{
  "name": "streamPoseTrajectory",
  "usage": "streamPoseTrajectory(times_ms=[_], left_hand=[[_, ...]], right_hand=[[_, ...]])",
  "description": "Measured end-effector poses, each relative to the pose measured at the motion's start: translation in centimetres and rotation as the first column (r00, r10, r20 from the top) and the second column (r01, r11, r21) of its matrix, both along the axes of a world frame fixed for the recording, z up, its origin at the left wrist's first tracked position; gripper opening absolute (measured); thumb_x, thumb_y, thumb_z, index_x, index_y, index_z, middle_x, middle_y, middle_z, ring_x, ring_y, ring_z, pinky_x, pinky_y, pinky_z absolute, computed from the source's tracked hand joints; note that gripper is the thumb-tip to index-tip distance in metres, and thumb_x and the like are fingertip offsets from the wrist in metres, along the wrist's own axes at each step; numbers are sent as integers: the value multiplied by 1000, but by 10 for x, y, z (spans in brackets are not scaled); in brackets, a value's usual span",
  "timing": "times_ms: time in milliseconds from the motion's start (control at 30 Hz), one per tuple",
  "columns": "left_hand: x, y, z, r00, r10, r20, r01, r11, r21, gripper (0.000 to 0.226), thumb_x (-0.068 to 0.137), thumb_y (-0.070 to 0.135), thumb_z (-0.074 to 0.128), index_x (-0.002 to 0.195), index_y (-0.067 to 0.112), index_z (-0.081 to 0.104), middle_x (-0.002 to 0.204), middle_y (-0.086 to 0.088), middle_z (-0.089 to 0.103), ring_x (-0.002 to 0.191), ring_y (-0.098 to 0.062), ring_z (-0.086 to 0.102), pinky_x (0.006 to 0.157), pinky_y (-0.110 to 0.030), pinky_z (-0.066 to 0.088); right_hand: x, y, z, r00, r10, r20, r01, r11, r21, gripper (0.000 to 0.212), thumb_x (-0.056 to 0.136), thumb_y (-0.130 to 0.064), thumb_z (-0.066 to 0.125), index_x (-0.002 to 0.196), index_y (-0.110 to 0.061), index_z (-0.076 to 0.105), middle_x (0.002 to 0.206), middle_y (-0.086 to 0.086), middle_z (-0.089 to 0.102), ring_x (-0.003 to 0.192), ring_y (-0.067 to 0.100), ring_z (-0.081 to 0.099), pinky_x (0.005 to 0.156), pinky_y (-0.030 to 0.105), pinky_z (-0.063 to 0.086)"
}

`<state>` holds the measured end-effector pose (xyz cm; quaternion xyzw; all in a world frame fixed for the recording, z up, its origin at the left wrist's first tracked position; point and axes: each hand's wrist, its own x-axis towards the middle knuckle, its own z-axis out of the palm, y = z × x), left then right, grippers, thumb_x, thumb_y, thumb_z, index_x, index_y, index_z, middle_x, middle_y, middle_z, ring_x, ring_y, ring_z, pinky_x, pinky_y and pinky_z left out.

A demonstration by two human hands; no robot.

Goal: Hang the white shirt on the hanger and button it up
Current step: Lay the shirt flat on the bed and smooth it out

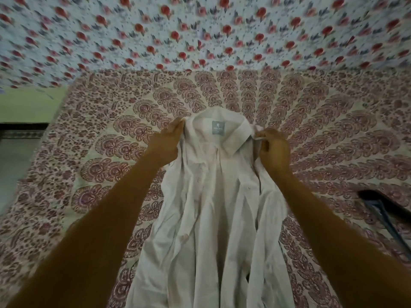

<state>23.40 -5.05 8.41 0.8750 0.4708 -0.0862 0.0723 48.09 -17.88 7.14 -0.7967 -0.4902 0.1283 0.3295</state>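
Both hands, left hand [171, 138] and right hand [270, 147], pinch with closed fingers the collar of a limp, crumpled white cotton shirt [213, 218] at frame centre over a paisley-printed bedspread [89, 174], a dark hanger [384, 210] lying right.

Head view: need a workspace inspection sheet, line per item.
Surface: bed covered by a cream sheet with red-brown paisley print.
Job's things: crumpled white cotton shirt with grey neck label, front open, unbuttoned; dark hanger lying at right edge, apart from the shirt.
Clutter: nothing seen.
Hands: left hand and right hand pinch the shirt at either side of the collar.
Cables: nothing seen.
Surroundings: white cloth with red rose print beyond the bed; green wall at left.
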Motion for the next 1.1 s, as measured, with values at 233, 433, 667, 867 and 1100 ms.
streamPoseTrajectory(times_ms=[233,433,667,867,1100], left_hand=[[-28,2,-83,852,276,444,-221,960,-174,48,94,11,46,141,15,39,149,-9,36,133,-28,41,108,-42,33],[-88,-34,-116,715,671,198,-565,721,-402,33,82,1,52,113,8,62,108,-16,67,100,-34,62,88,-42,52],[-92,-66,-132,510,813,282,-485,543,-685,27,89,1,51,114,5,58,86,-9,64,62,-17,62,66,-25,58],[-64,-79,-120,601,741,299,-188,495,-848,28,93,11,52,120,7,57,107,-9,64,91,-19,61,74,-24,49],[-50,-93,-100,493,727,479,-215,634,-743,17,89,15,54,104,8,60,85,-9,63,72,-18,58,69,-30,47]], right_hand=[[-58,9,-74,993,117,-9,-116,969,-216,41,86,-14,51,125,-4,52,138,22,44,127,37,41,105,41,35],[-135,-4,-99,936,55,-347,-178,926,-332,24,88,-13,52,68,-2,58,65,8,60,63,24,57,66,34,50],[-173,-19,-128,887,-266,-377,-25,788,-615,61,78,-50,65,112,0,55,106,15,64,103,31,61,86,35,48],[-173,-27,-125,631,-378,-677,131,912,-388,52,72,-10,76,110,-8,40,84,0,55,83,19,58,86,37,50],[-154,-51,-118,939,-153,-310,102,979,-175,23,76,7,49,84,-13,59,94,17,60,77,14,55,70,12,37]])
